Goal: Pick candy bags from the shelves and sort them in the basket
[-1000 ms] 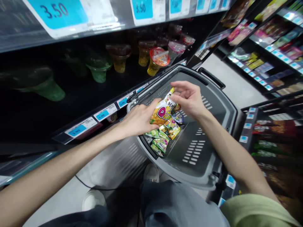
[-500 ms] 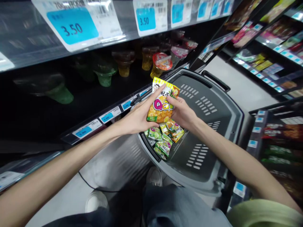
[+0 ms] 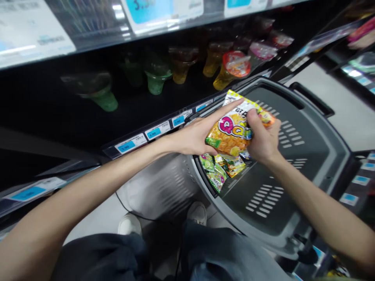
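A yellow and orange candy bag [image 3: 233,134] with pink "QQ" lettering is held between both hands above a grey basket [image 3: 331,156]. My left hand [image 3: 199,134] grips its left edge, fingers stretched over the back and top, thumb underneath. My right hand [image 3: 263,136] is closed on the right side, thumb pressed on the front. Beneath the bag, in the basket's left end, lie green candy packets [image 3: 217,176] and yellow-orange packets [image 3: 235,167], partly hidden by the bag.
A dark shelf holds green cups [image 3: 158,80], amber cups [image 3: 182,68] and a red-lidded cup [image 3: 236,66]. Its front edge carries price tags [image 3: 158,130]. An upper shelf edge [image 3: 96,23] crosses above. White shoes [image 3: 129,225] and a thin cable show on the floor.
The view has shifted, so basket, hands and shelf cups appear farther right. The bag is now tilted more, and my right thumb lies further over its front.
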`<action>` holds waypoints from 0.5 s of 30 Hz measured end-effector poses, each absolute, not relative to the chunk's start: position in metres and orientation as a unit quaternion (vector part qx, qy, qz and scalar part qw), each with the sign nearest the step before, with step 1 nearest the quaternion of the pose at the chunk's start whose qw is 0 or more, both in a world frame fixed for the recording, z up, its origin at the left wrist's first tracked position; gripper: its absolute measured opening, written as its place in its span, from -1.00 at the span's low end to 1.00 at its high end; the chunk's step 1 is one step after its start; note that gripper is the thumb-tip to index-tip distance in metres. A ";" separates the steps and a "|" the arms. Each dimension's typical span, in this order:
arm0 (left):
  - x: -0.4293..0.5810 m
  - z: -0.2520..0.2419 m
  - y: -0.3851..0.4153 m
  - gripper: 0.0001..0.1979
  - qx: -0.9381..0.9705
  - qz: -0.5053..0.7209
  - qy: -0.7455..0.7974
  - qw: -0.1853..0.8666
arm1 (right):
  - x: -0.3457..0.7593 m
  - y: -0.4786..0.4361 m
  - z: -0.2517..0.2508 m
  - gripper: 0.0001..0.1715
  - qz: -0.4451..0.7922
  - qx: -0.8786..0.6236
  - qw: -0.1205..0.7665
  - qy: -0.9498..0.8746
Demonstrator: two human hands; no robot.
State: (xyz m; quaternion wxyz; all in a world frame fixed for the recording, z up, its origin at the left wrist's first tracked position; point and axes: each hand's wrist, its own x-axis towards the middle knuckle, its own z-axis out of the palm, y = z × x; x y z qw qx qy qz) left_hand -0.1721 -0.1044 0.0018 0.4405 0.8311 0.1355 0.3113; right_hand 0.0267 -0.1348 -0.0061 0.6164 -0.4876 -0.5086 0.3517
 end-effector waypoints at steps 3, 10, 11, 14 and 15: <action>-0.172 0.003 -0.104 0.09 0.840 0.298 0.139 0.431 | 0.025 -0.139 -0.003 -0.68 0.307 -0.478 0.638 -0.519; -0.172 0.002 -0.106 0.08 0.850 0.274 0.144 0.427 | 0.029 -0.136 -0.006 -0.62 0.267 -0.487 0.644 -0.527; -0.172 0.002 -0.106 0.08 0.849 0.273 0.143 0.428 | 0.029 -0.135 -0.007 -0.61 0.266 -0.489 0.643 -0.526; -0.173 0.003 -0.108 0.09 0.851 0.263 0.144 0.431 | 0.030 -0.133 -0.008 -0.61 0.256 -0.490 0.644 -0.529; -0.173 0.003 -0.108 0.09 0.851 0.261 0.144 0.432 | 0.030 -0.133 -0.008 -0.62 0.252 -0.489 0.643 -0.533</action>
